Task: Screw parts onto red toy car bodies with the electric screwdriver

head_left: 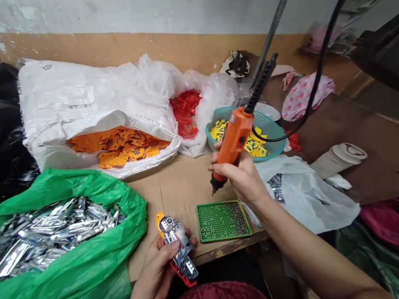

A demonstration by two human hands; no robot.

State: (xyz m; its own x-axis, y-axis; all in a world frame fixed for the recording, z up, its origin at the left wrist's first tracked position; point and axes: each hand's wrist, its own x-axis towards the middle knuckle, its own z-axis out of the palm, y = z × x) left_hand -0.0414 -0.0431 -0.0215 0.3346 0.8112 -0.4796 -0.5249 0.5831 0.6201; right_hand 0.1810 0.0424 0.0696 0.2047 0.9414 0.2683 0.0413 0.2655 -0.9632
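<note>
In my left hand [157, 265] is a toy-like assembly [179, 248] of silver-grey, orange and red plastic parts, held at the table's front edge. My right hand [239, 173] is wrapped round an orange electric screwdriver [233, 136], which hangs from a spring and a black cable. Its tip points down, above the back edge of a green perforated tray [216, 221] and apart from it. Small screws lie mostly at the tray's right side. The tray rests on the cardboard surface, right of the assembly.
A green bag [133, 208] of silver parts lies left. Behind are a white sack [80, 90] with orange parts, a plastic bag [158, 77] with red parts and a teal basin [274, 132] with yellow pieces. A white bag [314, 202] and a cup [339, 157] stand right.
</note>
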